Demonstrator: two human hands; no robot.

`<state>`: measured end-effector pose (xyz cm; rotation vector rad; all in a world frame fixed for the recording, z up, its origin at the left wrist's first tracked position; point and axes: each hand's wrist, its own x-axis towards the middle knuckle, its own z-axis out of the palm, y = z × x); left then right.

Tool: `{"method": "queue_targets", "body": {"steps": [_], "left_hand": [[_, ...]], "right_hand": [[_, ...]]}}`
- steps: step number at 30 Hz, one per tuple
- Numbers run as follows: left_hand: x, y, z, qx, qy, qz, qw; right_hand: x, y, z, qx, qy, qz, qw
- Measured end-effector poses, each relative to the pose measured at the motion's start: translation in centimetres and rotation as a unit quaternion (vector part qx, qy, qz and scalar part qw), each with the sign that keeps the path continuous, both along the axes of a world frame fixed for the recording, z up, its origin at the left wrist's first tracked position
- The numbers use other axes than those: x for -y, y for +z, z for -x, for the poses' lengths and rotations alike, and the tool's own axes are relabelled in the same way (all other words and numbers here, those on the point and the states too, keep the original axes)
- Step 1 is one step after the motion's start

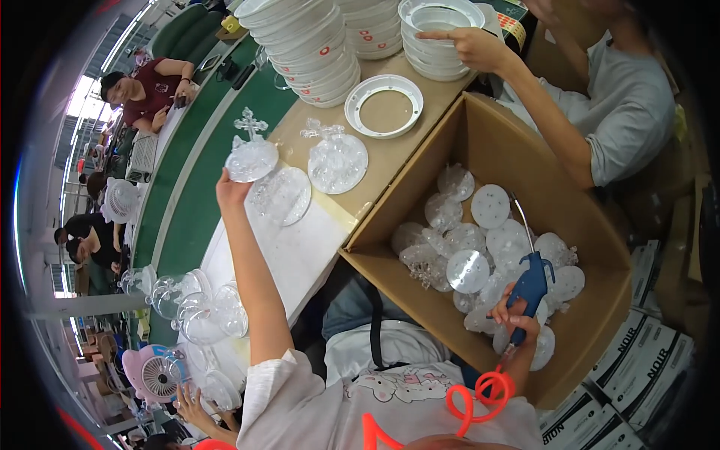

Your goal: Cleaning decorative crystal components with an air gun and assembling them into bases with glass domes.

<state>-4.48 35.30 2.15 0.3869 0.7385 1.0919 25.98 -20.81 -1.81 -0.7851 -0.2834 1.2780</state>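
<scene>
My left hand (pixel 231 189) reaches forward and holds a clear round plastic piece with a cross-shaped top (pixel 251 152) above the table. Two similar clear pieces (pixel 337 159) lie on the table (pixel 292 255) just right of it. My right hand (pixel 514 315) grips a blue air blow gun (pixel 529 285) with a thin metal nozzle and a coiled orange hose (pixel 480 394), held over a brown cardboard box (pixel 480 142). The box holds several clear round plastic pieces (pixel 469 255).
Stacks of white plastic rings (pixel 315 45) stand at the far end, one loose ring (pixel 384 105) lying flat. A person in grey on the right touches a stack (pixel 439 37). More clear pieces (pixel 199 307) and a pink fan (pixel 154 371) sit at left. Printed cartons (pixel 645 367) lie lower right.
</scene>
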Motion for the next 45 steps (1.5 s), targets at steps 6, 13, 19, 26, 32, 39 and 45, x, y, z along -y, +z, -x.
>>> {"method": "queue_targets", "body": {"steps": [6,13,19,26,32,39,45], "left_hand": [[-2.2,-5.5,1.8,-0.366,-0.042,-0.043,0.929],[-2.9,-5.1,4.6,-0.441,-0.036,-0.052,0.895],[-7.2,-7.6,5.0,-0.401,-0.102,-0.065,0.908],[-11.8,-7.5,6.3,-0.443,-0.13,-0.021,0.887],[-5.7,-0.2,4.8,-0.619,-0.04,-0.218,0.753],[23.6,6.8,-10.8,-0.514,-0.004,-0.641,0.57],[33.7,-10.5,-22.4,-0.408,-0.49,-0.768,0.058]], "right_hand": [[-0.6,0.3,0.3,-0.007,0.02,0.009,1.0],[-1.0,0.7,0.6,-0.01,0.043,0.018,0.999],[-1.4,0.8,0.8,-0.001,0.045,0.028,0.999],[-1.4,1.2,0.2,0.007,0.036,0.025,0.999],[-1.4,1.8,0.4,0.018,0.032,0.033,0.999],[-0.5,2.0,-0.4,0.044,-0.02,0.044,0.998],[-0.8,2.2,-0.1,0.041,-0.017,0.029,0.999]]}}
